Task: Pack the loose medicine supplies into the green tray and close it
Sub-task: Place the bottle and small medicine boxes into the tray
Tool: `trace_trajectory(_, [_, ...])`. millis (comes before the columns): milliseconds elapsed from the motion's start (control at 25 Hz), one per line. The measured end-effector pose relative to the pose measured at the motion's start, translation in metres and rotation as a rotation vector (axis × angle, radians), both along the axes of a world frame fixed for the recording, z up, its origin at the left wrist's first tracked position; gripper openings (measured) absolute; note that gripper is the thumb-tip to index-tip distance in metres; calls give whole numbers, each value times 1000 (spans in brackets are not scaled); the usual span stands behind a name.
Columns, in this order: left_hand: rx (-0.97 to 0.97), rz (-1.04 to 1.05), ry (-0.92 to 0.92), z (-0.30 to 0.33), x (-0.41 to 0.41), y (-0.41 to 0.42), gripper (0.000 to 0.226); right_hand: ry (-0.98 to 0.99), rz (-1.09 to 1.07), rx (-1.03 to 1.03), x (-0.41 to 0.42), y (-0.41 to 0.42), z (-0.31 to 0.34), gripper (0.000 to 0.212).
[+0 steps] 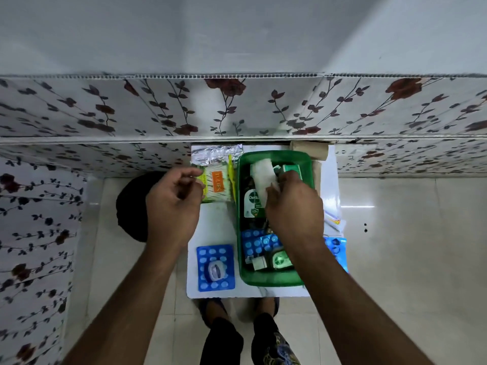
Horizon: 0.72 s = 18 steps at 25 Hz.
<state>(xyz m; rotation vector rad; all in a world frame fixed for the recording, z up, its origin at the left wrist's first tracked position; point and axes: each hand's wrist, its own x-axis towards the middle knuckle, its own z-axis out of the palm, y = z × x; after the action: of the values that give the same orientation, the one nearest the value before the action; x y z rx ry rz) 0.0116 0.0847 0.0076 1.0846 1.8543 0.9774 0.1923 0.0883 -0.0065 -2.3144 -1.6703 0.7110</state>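
The green tray (274, 279) sits on a small white table (216, 219). Inside it lie a Dettol bottle (251, 202), blue blister packs (259, 245), a small green round container (280, 259) and a green box (291, 168). My right hand (293, 206) is inside the tray, its fingers pinched on a white gauze roll (261, 171). My left hand (172, 204) hovers left of the tray with curled fingers at the edge of a cotton-bud pack with an orange label (217, 183); whether it grips the pack I cannot tell. A blue blister pack with a small jar on it (216, 267) lies at the table's front left.
A silver foil strip (216, 154) lies behind the cotton-bud pack. Brown rolls (309, 150) sit behind the tray, and papers and a blue pack (337, 246) to its right. A black round object (131, 204) stands on the floor at left. A floral-patterned wall runs behind.
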Motion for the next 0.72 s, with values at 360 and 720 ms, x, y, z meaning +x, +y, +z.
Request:
trace_trajectory(360, [-72, -135, 76, -24, -18, -21, 22, -73, 160, 79, 6, -8, 6, 33])
trace_trajectory(720, [-413, -780, 458, -40, -26, -90, 52, 197, -333, -202, 96, 18, -22, 49])
